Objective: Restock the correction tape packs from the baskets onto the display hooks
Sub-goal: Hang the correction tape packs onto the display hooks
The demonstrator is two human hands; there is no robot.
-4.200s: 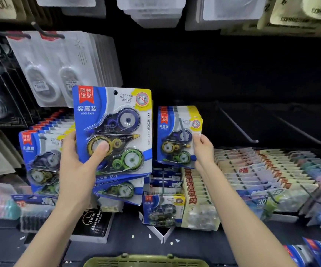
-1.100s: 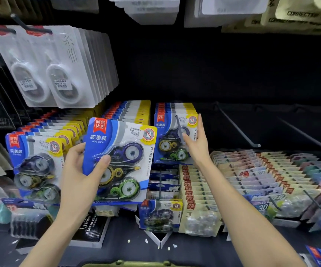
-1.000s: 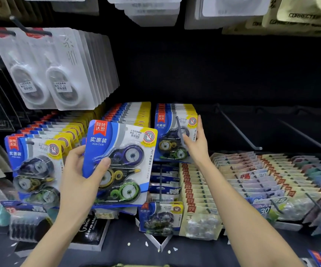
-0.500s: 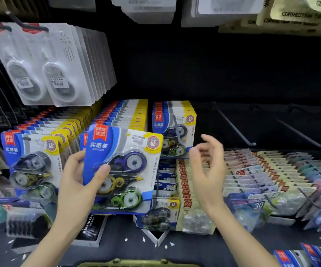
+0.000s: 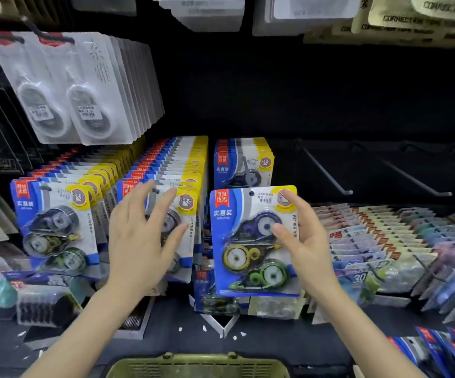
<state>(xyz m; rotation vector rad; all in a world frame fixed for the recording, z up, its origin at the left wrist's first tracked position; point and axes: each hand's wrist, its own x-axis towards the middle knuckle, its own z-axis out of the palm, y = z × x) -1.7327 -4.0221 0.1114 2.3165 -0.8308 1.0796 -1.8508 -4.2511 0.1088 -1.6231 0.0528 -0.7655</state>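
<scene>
My right hand [image 5: 304, 241] holds a blue and yellow correction tape pack [image 5: 248, 241] by its right edge, thumb across the front. The pack stands upright in front of a short row of the same packs [image 5: 244, 162] on a hook. My left hand [image 5: 141, 233] is spread with straight fingers in front of the middle row of packs [image 5: 185, 192], holding nothing; whether it touches them is unclear. Another full row [image 5: 54, 227] hangs further left. An olive basket's rim [image 5: 196, 366] shows at the bottom edge.
Two bare metal hooks [image 5: 327, 173] [image 5: 417, 181] jut out at the right, above rows of small packs [image 5: 384, 236]. White blister packs [image 5: 84, 88] hang at upper left. More blue packs [image 5: 444, 350] lie at the bottom right.
The pack has passed from my left hand to my right and moved right, in front of the short row. My left hand let go and now spreads before the middle row.
</scene>
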